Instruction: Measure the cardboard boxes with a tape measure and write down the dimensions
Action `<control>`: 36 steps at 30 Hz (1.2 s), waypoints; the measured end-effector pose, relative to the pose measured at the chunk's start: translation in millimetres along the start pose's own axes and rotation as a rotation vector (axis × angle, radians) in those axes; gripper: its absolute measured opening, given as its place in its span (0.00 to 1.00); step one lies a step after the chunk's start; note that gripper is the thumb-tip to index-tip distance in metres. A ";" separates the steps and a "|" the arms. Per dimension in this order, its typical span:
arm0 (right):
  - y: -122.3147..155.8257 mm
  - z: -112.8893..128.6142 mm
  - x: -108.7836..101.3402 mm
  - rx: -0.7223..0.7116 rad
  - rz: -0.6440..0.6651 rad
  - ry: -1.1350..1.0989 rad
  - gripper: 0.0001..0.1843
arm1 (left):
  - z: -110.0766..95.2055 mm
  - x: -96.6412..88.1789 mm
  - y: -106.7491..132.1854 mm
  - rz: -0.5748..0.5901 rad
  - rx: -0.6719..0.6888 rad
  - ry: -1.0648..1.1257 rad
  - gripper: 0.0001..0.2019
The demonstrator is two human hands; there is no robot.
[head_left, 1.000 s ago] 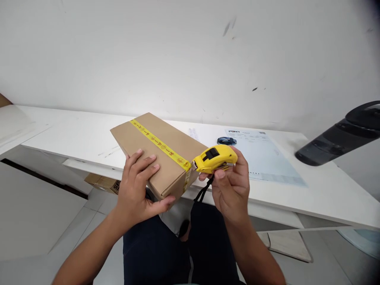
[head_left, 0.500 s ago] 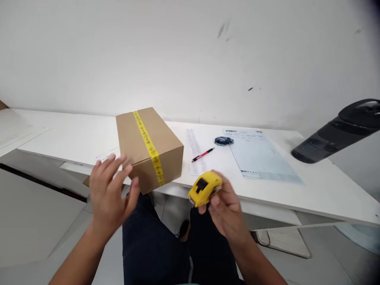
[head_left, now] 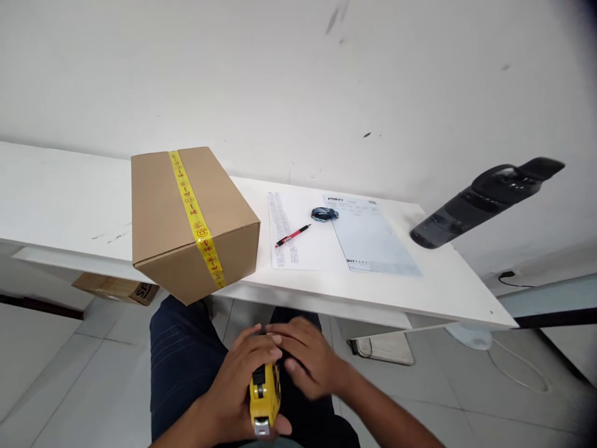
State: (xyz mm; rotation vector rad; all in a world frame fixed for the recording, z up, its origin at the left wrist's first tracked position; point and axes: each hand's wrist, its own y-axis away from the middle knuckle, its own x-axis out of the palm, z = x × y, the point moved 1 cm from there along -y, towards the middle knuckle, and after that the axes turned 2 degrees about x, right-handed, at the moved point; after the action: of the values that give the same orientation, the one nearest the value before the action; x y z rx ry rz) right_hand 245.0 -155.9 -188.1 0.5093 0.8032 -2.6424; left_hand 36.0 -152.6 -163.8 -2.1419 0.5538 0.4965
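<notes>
A yellow tape measure (head_left: pixel 265 398) with a black button is gripped in my left hand (head_left: pixel 231 386), above my lap. Its metal hook end faces toward me. My right hand (head_left: pixel 310 358) is beside it, fingers stretched toward the fingertips of my left hand and thumb apart. Whether the right fingers touch the tape measure is hard to see. Beyond my hands a cardboard box (head_left: pixel 153 205), sealed with yellow printed tape, rests on the white desk (head_left: pixel 298 283) and juts over its front edge.
A printed sheet (head_left: pixel 280 214) bears a red and black pen (head_left: pixel 293 236). A dark wristwatch-like band (head_left: pixel 323 214) lies by a pale document sleeve (head_left: pixel 380 239). Farther right stands a black bottle (head_left: pixel 466 208). Under the desk is another cardboard box (head_left: pixel 114 287). A white wall runs behind.
The tape measure has passed from my right hand to my left and come down toward my lap. My left hand has left the box's side. The view has shifted right.
</notes>
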 end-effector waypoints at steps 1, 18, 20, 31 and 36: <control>-10.8 -7.6 -21.4 -0.089 -0.023 0.250 0.21 | -1.4 4.6 -1.7 0.007 -0.055 0.040 0.38; -121.1 -91.2 -156.1 0.310 -0.133 0.629 0.21 | 46.9 32.3 -73.5 0.413 -0.695 -0.370 0.52; -115.0 -83.4 -149.8 0.259 -0.245 0.247 0.23 | 53.0 38.3 -72.7 0.408 -0.709 -0.395 0.50; -117.7 -68.2 -113.8 0.504 -0.014 -0.118 0.31 | 76.0 63.0 -61.3 0.289 -0.676 -0.466 0.46; -118.6 -59.0 -112.4 0.470 -0.017 0.088 0.24 | 78.7 63.8 -59.8 0.261 -0.660 -0.440 0.44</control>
State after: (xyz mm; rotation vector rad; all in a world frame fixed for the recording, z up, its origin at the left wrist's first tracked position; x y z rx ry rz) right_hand 309.6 -5.0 -131.1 0.7409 0.1973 -2.8410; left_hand 109.2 -69.6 -203.7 -2.4563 0.4547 1.4163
